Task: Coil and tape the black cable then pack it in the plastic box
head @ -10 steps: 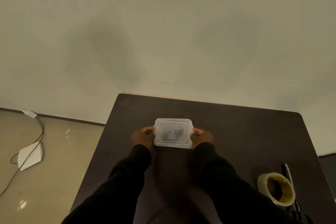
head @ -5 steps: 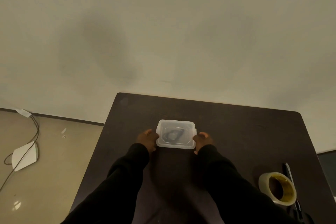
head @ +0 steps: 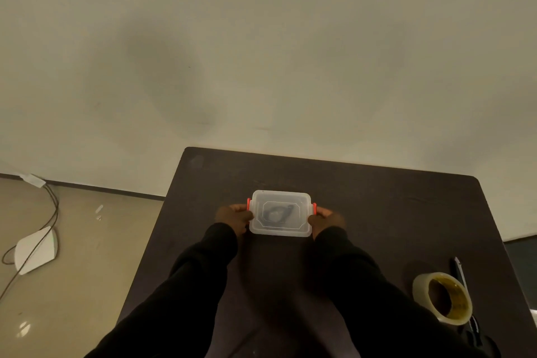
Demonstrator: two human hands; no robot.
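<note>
Black cable (head: 279,211) inside lidded plastic box (head: 280,229).

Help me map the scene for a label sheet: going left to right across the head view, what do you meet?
White flat device on the floor → left hand → clear plastic box with orange latches → right hand → roll of clear packing tape.

Bare room: dark table (head: 377,212), plain wall (head: 261,38)
</note>
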